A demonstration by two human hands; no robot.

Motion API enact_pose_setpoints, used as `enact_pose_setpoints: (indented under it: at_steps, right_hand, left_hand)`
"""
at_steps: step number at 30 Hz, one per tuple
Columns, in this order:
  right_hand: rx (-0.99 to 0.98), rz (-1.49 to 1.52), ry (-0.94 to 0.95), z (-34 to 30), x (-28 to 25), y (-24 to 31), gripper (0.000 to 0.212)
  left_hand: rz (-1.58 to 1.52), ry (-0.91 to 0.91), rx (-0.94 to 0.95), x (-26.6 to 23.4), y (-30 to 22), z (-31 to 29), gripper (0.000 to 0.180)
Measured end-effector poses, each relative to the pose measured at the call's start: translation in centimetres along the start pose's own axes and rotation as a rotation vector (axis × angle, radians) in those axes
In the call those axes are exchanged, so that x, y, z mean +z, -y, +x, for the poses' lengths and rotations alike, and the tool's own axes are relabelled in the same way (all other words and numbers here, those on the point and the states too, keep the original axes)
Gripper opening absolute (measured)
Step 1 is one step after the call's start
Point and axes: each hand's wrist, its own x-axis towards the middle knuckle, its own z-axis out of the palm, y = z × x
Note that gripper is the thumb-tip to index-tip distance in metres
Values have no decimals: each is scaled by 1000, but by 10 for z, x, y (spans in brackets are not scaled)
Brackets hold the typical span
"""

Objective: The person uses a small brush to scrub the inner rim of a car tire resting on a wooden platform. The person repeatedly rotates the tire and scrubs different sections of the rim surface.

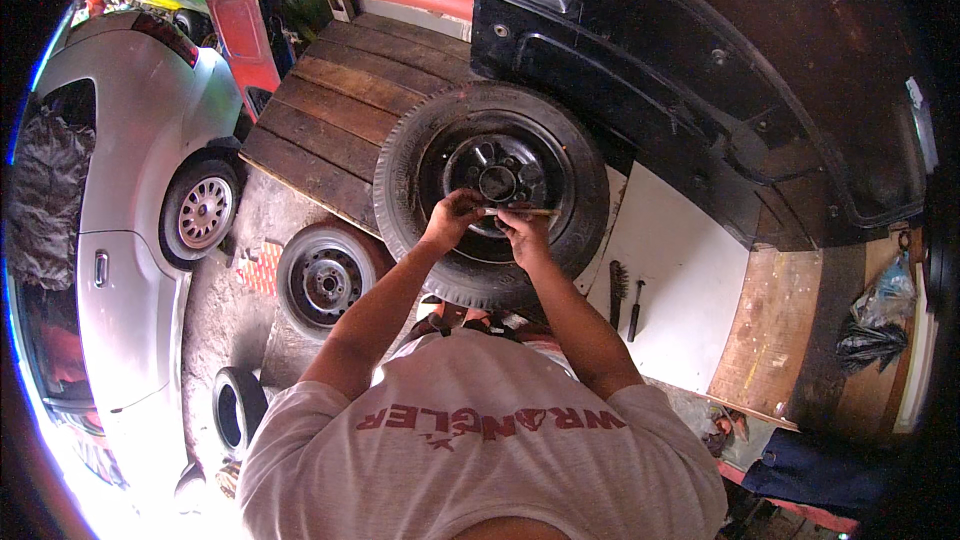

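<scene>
A large black tyre (400, 155) on a dark steel wheel rim (470, 150) lies in front of me at the edge of a plank platform. Over the near part of that rim, both hands come together around a thin, pale brown stick-like piece (540, 212). My left hand (458, 213) is closed, its fingertips pinching at the piece's whitish left end. Curled under the longer part, my right hand (523, 232) grips it from below. The piece's exact kind is too small to tell, and some fingertips are hidden.
A wire brush (618, 285) and a hammer (636, 310) lie on a white board (690, 290) at right. To the left are another wheel (325, 278), a loose tyre (238, 408) and a silver car (130, 210). Dark panels (640, 50) stand behind; wooden planks (340, 105) extend back left.
</scene>
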Motion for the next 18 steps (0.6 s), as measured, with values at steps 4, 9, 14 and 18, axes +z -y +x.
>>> enact_pose_setpoints:
  at_steps: [4,9,14,18]
  right_hand:
    - [68,-26,4,4,-13,5,23]
    - [-84,-157,-100,-9,-47,46,30]
    - [-337,-504,-380,-41,-112,84,46]
    - [-378,-533,-576,-68,-196,65,40]
  left_hand:
    - [354,54,29,-5,5,6,29]
    - [468,28,3,11,-11,0,39]
    - [464,121,42,55,-10,4,39]
    - [587,319,185,114,6,9,32]
